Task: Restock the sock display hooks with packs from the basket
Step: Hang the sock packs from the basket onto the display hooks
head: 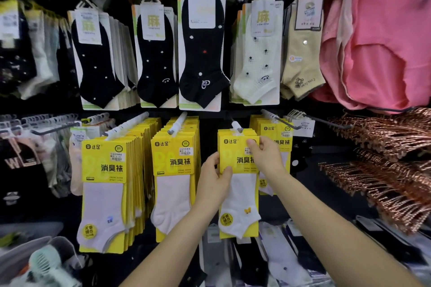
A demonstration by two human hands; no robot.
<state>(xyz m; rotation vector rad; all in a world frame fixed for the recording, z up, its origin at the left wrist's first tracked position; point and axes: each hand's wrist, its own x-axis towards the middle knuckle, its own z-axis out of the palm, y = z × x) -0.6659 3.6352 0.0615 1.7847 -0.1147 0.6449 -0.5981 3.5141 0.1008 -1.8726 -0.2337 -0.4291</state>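
A yellow pack of white socks (239, 184) hangs at the front of a small stack on a white-tipped hook (236, 127) in the lower row. My left hand (213, 179) grips the pack's left edge, thumb on its front. My right hand (265, 156) pinches the pack's upper right corner. Two fuller hooks of the same yellow packs (105, 191) (173, 177) hang to the left, and another stack (277, 137) sits behind my right hand. The basket is not clearly in view.
An upper row holds black sock packs (200, 53) and pale sock packs (258, 53). Pink garments (384, 42) hang at the upper right. Copper-coloured hangers (384, 170) jut out at the right. A bare metal hook (326, 122) projects beside them. Loose items lie at the bottom left (44, 261).
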